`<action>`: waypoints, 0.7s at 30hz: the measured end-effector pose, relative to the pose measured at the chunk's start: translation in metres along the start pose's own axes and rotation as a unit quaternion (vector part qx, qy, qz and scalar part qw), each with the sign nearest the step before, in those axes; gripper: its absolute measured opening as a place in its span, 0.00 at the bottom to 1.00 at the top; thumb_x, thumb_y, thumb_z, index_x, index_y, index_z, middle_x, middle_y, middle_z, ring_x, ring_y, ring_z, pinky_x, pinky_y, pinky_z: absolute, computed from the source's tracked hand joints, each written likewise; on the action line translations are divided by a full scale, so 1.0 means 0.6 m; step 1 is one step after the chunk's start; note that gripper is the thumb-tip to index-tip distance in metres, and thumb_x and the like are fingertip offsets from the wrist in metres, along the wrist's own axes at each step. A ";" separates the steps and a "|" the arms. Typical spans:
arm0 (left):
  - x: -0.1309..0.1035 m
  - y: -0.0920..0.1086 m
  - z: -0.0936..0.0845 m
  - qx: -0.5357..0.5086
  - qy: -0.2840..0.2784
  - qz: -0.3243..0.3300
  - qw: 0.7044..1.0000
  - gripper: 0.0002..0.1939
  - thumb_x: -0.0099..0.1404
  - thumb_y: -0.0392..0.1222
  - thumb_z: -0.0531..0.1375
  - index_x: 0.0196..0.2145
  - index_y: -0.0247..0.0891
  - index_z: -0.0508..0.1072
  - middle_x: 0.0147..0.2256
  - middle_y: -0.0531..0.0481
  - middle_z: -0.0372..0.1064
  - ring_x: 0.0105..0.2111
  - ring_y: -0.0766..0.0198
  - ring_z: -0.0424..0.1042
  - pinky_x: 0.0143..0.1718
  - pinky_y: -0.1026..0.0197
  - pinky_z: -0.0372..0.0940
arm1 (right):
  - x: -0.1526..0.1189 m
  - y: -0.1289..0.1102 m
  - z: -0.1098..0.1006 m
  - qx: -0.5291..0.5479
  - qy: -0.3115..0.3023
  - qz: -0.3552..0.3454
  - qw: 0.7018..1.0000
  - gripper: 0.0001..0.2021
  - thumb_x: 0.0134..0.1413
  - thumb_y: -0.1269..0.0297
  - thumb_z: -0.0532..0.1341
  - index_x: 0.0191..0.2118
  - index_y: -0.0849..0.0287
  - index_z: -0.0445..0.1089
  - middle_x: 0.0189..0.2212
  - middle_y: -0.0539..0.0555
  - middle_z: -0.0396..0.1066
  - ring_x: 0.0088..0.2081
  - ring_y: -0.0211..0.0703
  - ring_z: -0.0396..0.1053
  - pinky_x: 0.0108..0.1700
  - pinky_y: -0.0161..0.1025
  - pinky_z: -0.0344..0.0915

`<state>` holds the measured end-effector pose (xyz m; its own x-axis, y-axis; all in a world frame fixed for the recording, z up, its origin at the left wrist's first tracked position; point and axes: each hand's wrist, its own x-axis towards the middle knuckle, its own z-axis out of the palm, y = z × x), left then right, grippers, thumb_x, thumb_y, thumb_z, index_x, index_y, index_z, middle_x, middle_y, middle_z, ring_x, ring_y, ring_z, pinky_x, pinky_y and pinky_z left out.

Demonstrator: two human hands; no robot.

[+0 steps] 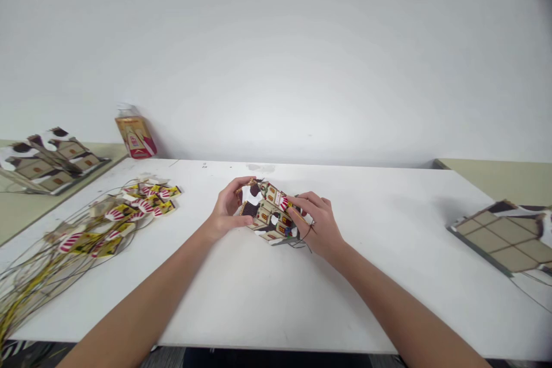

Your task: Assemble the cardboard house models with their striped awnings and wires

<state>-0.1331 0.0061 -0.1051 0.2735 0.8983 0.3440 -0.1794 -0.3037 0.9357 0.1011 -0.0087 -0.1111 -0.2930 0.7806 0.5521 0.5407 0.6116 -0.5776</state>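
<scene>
Forearms [150,293] come in closest, bare, both aimed at a little house [261,220] on the white table [267,299]. Left hand [226,207] has its roof end, fingers curled round the back and thumb on the near side. Right hand [323,230] has fingertips on a red-and-white striped piece [283,203] at the house's other end; thumb's hidden, so can't tell if that's a proper pinch. I'd guess the house is light and stiff, but the trim and thin wires could snap or snag, so I'd grab it by the walls or base. Left of the house there's a heap of striped pieces [146,204] with long wires [32,293], and further out more houses [71,155]. Another house [502,236] is well right of it. Behind-left of it, the bottle [135,139] has a label, but it's too blurry to read, no brand I can make out.
</scene>
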 end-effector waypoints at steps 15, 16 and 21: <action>-0.006 0.005 0.005 0.015 -0.006 -0.009 1.000 0.41 0.41 0.42 0.71 0.53 0.38 0.62 0.47 0.41 0.64 0.46 0.51 0.65 0.45 0.55 0.62 | 0.014 -0.014 0.003 0.055 -0.018 0.040 0.998 0.08 0.60 0.61 0.56 0.33 0.56 0.70 0.31 0.50 0.68 0.34 0.38 0.66 0.40 0.39 0.57; -0.006 0.006 0.005 0.011 -0.006 -0.005 1.000 0.41 0.40 0.42 0.71 0.52 0.37 0.62 0.46 0.41 0.65 0.46 0.51 0.65 0.43 0.55 0.63 | 0.015 -0.015 0.003 0.050 -0.020 0.044 0.998 0.08 0.60 0.61 0.56 0.34 0.56 0.70 0.31 0.50 0.68 0.34 0.38 0.66 0.42 0.40 0.56; -0.005 0.010 0.003 0.017 -0.001 -0.003 1.000 0.40 0.38 0.40 0.71 0.50 0.39 0.63 0.46 0.43 0.62 0.45 0.54 0.64 0.43 0.57 0.64 | 0.016 -0.015 0.003 0.051 -0.013 0.039 0.998 0.09 0.60 0.62 0.55 0.37 0.54 0.72 0.31 0.50 0.70 0.35 0.38 0.66 0.42 0.40 0.56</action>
<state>-0.1335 0.0010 -0.1002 0.2761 0.8995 0.3386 -0.1460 -0.3089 0.9398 0.0919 -0.0068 -0.1016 -0.2737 0.8284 0.4888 0.4795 0.5580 -0.6772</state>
